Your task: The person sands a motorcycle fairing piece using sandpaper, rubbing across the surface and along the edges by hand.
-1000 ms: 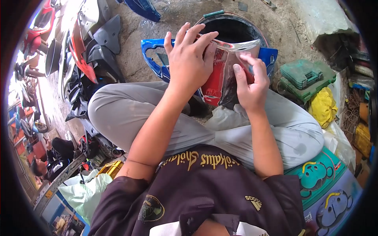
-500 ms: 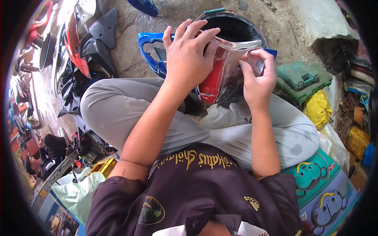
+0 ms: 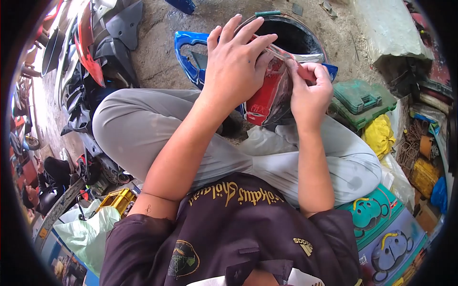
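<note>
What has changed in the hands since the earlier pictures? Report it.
The right hand has moved its thumb up the red panel to the upper edge, closer to the left hand. Whether it took hold of or let go of anything is unclear. The left hand stays spread over the panel, near the bucket.

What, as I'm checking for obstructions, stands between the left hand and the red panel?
Nothing visible does: the left hand rests against the red panel, along its left side. The black tub is beyond the panel, not between them.
</note>
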Tool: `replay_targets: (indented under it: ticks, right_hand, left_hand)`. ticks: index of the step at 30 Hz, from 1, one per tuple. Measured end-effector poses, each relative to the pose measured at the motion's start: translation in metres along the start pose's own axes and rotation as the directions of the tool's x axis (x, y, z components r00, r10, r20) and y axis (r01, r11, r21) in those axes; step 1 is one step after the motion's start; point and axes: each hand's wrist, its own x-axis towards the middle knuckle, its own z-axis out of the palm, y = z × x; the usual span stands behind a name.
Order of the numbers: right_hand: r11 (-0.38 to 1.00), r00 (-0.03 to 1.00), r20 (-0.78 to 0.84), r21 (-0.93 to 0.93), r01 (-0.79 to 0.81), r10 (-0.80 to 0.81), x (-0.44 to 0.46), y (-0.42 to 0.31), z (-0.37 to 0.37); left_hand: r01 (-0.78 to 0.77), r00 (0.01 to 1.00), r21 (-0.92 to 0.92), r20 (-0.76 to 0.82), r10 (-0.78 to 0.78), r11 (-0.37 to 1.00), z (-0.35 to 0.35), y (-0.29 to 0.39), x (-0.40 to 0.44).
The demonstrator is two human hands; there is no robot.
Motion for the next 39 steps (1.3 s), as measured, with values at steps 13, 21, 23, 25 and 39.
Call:
replay_targets:
  ticks: [13, 21, 23, 25, 39]
  right_hand:
    - [0.947, 0.964, -0.055, -0.211, 0.242, -0.258, -0.002, 0.015, 0.021]
    - [0.914, 0.935, -0.089, -0.260, 0.312, -0.344, -0.001, 0.013, 0.025]
    - [0.920, 0.945, -0.075, -0.264, 0.291, -0.320, 0.004, 0.004, 0.024]
    - [0.924, 0.955, -0.065, -0.279, 0.262, -0.291, -0.006, 0.013, 0.020]
    - [0.910, 0.935, -0.085, -0.279, 0.308, -0.343, -0.014, 0.023, 0.023]
  left_hand:
    - [0.024, 0.999, 0.052, -0.037, -0.022, 0.998, 0.012, -0.005, -0.009]
    - [0.082, 0.994, 0.134, -0.088, -0.070, 0.988, 0.022, 0.002, -0.015]
    - [0.079, 0.993, 0.143, -0.093, -0.066, 0.987, 0.022, 0.000, -0.014]
    - [0.080, 0.994, 0.133, -0.090, -0.069, 0.988, 0.021, 0.002, -0.014]
    - [0.081, 0.991, 0.122, -0.120, -0.066, 0.989, 0.021, 0.002, -0.011]
